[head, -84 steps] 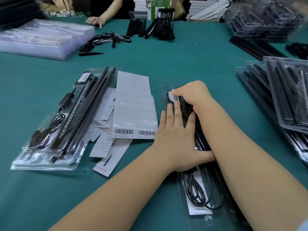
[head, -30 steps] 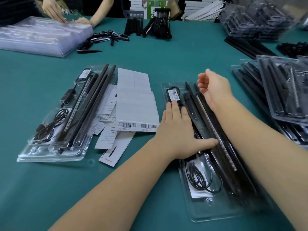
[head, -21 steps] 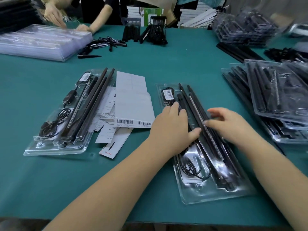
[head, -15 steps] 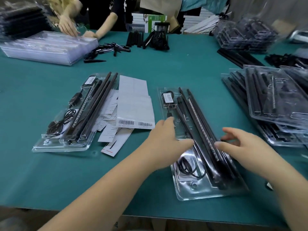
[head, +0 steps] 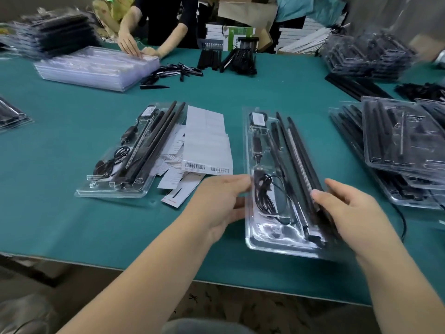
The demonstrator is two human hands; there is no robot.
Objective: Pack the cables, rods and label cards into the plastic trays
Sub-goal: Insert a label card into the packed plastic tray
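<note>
Both hands came off pressing the parts down and now grip the filled tray [head: 269,239] near the table's front edge: left hand [head: 216,203] pinches its left rim, right hand [head: 349,213] curls round the right rim and rods [head: 301,155]; looks packed, likely ready to move off

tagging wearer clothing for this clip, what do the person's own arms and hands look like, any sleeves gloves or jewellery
Both forearms are bare from the bottom edge of the picture to the wrists: no sleeves show. The left hand and the right hand wear no gloves, and no rings, watch or wristbands are visible. Fingernails look short and unpainted, though motion blur softens fine detail.
</note>
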